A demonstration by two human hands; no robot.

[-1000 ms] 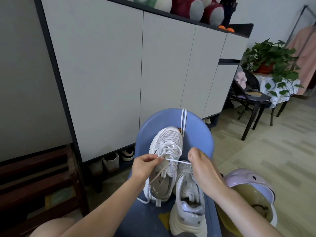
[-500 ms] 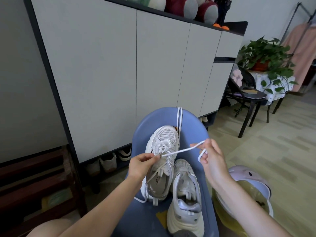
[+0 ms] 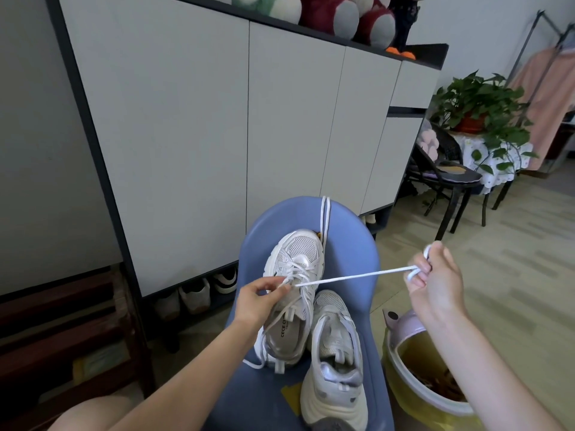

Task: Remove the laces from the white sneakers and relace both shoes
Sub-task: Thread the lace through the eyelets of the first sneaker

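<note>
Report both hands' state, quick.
Left hand: pinching the lace at the laced sneaker.
Right hand: gripping the lace's free end, pulled taut.

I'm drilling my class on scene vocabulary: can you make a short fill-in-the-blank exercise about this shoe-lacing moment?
1. Both sneakers rest on a chair coloured ____.
2. The right hand pulls a white ____ taut from the far sneaker.
3. The near sneaker has ____ lace threaded.
4. A spare lace hangs over the chair's ____.

Answers: blue; lace; no; back

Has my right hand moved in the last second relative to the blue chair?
Yes. The right hand has moved rightward, from over the blue chair to past its right edge, drawing the lace out sideways.
</note>
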